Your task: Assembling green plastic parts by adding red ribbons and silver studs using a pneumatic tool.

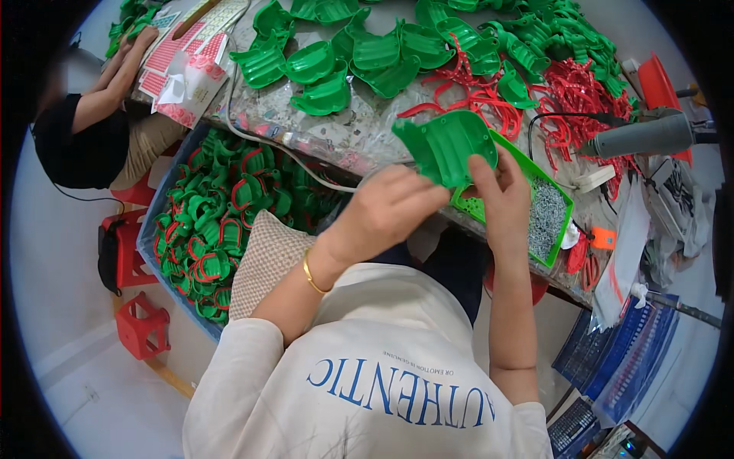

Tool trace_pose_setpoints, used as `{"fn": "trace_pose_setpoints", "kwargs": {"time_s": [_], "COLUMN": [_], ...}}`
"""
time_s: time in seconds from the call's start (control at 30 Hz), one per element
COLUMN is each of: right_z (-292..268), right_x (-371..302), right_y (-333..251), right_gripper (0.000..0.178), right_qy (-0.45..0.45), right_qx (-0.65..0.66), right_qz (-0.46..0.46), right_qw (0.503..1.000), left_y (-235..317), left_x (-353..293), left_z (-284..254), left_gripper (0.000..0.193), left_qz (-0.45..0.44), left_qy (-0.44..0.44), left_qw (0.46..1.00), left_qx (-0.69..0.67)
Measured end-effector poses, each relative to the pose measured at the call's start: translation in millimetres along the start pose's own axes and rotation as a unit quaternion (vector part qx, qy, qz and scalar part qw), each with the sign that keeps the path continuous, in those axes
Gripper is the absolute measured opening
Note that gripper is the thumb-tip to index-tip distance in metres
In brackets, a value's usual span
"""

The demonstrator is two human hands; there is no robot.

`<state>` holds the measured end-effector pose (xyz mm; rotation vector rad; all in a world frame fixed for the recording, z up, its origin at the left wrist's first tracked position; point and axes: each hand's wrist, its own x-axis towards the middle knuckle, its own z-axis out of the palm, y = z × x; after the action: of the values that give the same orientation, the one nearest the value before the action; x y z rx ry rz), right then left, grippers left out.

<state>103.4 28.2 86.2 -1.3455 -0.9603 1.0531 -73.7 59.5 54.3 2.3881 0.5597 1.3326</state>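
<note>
A curved, ribbed green plastic shell (449, 147) is held up at the table's front edge. My right hand (501, 195) grips its lower right corner, the thumb on the ribbed face. My left hand (391, 205) is closed at the shell's lower left edge, slightly blurred; what its fingertips hold is hidden. Just behind the shell lie red plastic straps (466, 84). Beside my right hand a bright green tray (564, 229) holds many small silvery metal pieces (544, 214), with some green bits in its near left part.
Green shells (375, 50) cover the table's far side, with a red strap heap (577, 99) at right. A grey cylindrical tool (638, 136) and scissors (590, 271) lie at right. Left below stands a blue bin (164, 264) of green-and-red pieces. Another person (84, 138) sits far left.
</note>
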Motion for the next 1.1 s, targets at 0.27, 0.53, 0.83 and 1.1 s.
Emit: {"fn": "trace_pose_setpoints", "kwargs": {"time_s": [0.27,0.53,0.83,1.1], "right_z": [-8.9,-4.4,-3.6,-14.7], "right_x": [1.7,-11.0,-25.2,61.6], "right_y": [13.5,11.8,36.0,18.2], "right_gripper": [0.035,0.035,0.041,0.037], "right_qy": [0.011,-0.08,-0.057,-0.127], "right_qx": [-0.023,-0.378,-0.214,-0.206], "right_qz": [0.016,-0.487,-0.311,-0.055], "right_qw": [1.0,0.783,0.924,0.969], "left_y": [18.5,-8.8,-3.0,-9.3], "left_x": [-9.7,-25.3,-8.4,-41.9], "left_z": [-21.2,23.5,-7.8,11.8], "left_gripper": [0.049,0.065,0.055,0.038], "left_qz": [-0.122,-0.297,-0.108,-0.539], "left_qy": [0.166,0.101,-0.07,0.093], "left_qw": [0.971,0.92,0.992,0.533], "left_qx": [-0.121,-0.236,-0.005,-0.646]}}
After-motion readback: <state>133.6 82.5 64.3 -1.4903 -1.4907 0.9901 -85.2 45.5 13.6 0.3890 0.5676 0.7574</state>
